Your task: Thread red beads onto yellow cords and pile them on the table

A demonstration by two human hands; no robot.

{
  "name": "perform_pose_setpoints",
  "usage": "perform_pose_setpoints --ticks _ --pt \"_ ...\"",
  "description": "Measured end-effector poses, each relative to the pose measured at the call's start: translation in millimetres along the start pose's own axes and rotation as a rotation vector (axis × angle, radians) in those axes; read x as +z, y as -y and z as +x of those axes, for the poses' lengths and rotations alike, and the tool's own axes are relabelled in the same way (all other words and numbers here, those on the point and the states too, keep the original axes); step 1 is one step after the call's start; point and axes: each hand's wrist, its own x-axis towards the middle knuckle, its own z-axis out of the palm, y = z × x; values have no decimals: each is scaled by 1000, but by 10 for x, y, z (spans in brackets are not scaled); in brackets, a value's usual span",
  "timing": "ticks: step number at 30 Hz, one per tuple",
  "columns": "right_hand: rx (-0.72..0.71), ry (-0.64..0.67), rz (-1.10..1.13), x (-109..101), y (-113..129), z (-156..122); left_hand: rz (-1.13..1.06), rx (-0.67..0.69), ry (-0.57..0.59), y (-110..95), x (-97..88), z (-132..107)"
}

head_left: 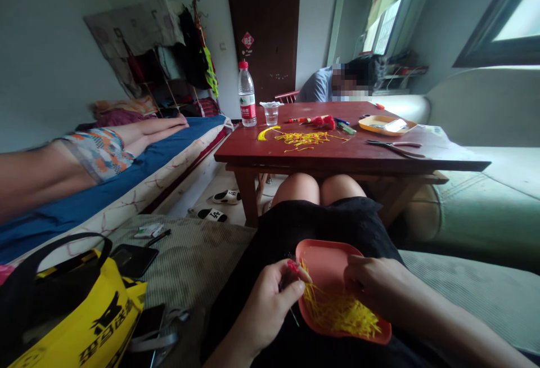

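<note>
An orange tray [327, 264] rests on my lap, holding a heap of thin yellow strands [337, 312]. My left hand [265, 300] is at the tray's left edge, its fingers pinched on a small red piece [292, 266] with yellow strands hanging from it. A thin dark needle or wire [294, 316] pokes out below that hand. My right hand [371, 283] lies on the tray's right side, fingers curled down onto the tray among the strands; what they hold is hidden.
A low red table [337, 157] stands ahead with more yellow strands [301, 138], red pieces, a water bottle [247, 97], a plastic cup [271, 113], a yellow tray [386, 125] and pliers [394, 146]. A person sits behind it; another lies on the bed at left. A yellow bag [84, 312] and phone [133, 260] lie at my left.
</note>
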Motion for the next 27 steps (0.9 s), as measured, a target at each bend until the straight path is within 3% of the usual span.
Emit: perform_pose_setpoints --ticks 6,16,21,27 --pt "1 19 -23 33 71 38 6 -2 3 37 -1 -4" --pt "5 -93 82 -41 -4 89 2 46 4 53 -15 26" --pt "-66 -26 117 -32 106 31 31 37 -4 74 -20 22" --pt "-30 -19 92 -30 108 40 29 46 -2 73 -29 20"
